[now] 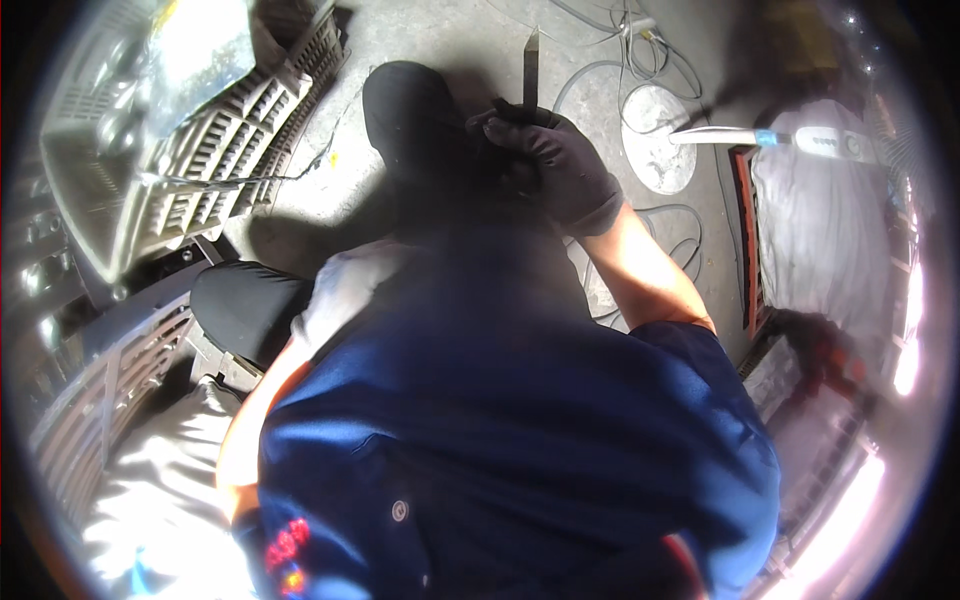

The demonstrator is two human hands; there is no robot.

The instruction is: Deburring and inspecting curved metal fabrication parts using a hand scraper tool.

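My right hand [562, 172], in a dark grey work glove, is closed around a knife [531, 72]. Its narrow dark blade stands up out of the fist, away from me, and ends in a slanted, brighter tip. The handle is hidden inside the glove. Lower and to the left, my left hand [352, 284], in a light grey glove, rests close to my lap between my knees. Its fingers run into deep shadow at my body, so I cannot see whether they hold anything.
A grey plastic crate [215, 165] stands at the left. Beyond my right hand lie loose cables [650, 55] and a pale round base [660, 140] on the concrete floor. A white fan-like device [830, 143] and a crate covered with white cloth [825, 220] are at the right.
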